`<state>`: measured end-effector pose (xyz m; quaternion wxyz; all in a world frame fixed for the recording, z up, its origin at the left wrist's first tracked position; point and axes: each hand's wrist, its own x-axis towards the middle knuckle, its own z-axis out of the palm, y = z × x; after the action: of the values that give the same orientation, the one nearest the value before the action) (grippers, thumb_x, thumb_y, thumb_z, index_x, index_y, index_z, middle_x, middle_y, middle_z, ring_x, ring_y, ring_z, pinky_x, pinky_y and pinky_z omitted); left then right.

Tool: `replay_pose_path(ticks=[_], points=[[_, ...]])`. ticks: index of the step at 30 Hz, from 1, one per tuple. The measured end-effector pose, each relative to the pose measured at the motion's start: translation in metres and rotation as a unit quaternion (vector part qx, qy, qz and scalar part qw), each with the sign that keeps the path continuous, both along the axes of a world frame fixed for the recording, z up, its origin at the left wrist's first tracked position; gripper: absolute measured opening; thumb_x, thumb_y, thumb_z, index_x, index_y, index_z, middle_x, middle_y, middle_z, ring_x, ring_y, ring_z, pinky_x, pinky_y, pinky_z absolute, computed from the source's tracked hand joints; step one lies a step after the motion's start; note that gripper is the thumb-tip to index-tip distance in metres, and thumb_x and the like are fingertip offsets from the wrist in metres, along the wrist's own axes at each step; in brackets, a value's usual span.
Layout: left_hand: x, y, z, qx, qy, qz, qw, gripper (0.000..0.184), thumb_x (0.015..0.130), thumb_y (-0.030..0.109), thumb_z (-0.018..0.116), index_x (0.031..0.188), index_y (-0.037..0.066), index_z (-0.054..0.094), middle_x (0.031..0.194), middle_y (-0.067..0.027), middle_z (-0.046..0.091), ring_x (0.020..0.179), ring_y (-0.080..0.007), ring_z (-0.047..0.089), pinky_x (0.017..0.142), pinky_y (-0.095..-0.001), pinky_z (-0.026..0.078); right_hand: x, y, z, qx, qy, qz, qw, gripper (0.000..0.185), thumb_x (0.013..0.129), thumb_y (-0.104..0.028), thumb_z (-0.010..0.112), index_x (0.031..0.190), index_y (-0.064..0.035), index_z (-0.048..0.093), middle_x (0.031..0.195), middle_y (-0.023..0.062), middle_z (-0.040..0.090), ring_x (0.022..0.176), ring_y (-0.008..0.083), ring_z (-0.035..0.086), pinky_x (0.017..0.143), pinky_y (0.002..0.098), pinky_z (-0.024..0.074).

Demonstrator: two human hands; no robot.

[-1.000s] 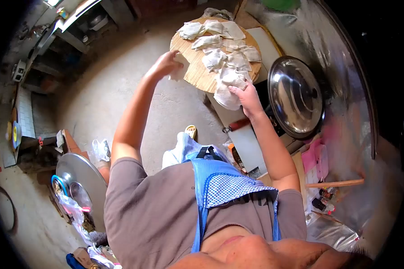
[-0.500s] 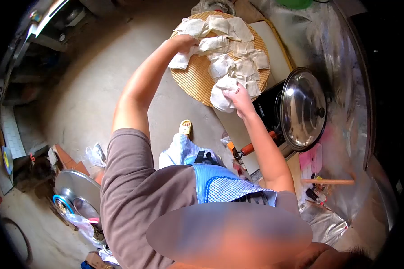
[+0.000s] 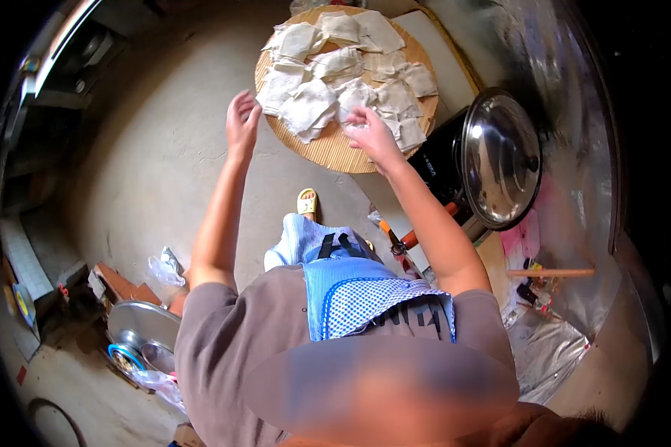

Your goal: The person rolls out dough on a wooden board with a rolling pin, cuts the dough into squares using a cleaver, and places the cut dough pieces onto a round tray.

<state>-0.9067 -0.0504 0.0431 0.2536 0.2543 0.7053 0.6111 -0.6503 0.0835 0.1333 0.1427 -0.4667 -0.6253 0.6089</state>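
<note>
A round, ribbed straw-coloured board point(image 3: 317, 154) carries several piles of thin, white, squarish sheets point(image 3: 306, 108), overlapping one another. They resemble dough wrappers, but I cannot tell their material for sure. My left hand point(image 3: 243, 123) hovers just off the board's left edge, fingers loosely bent and nothing in them. Over the front part of the board, my right hand point(image 3: 370, 136) is beside the nearest piles, its fingers bent but apart. No sheet shows in its grasp.
Right of the board, a black pan with a glass lid point(image 3: 499, 160) sits on a dark cooker point(image 3: 436, 160); its reddish handle point(image 3: 425, 231) points towards me. A wooden stick point(image 3: 550, 273) lies farther right. Metal lids and basins point(image 3: 143, 328) stand at lower left on the floor.
The white sheets that my right hand held now lie on the board. My left hand has let go of its pile and drawn back left, off the board.
</note>
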Motion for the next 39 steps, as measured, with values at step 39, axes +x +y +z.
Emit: replay_pose_path(ticks=[39], points=[[0.039,-0.195,-0.073,0.169,-0.509,0.045,0.843,0.057,0.082,0.013,0.059,0.134,-0.005,0.046,0.130,-0.0165,0.056,0.118,-0.0307,0.056,0.103,-0.0485,0.045,0.051,0.181,-0.111,0.138,0.022,-0.276,0.951,0.019,0.089,-0.008,0.056,0.107,-0.0021,0.060,0.086,0.0046,0.063,0.074,0.0129,0.061,0.062,0.0266,0.0497]])
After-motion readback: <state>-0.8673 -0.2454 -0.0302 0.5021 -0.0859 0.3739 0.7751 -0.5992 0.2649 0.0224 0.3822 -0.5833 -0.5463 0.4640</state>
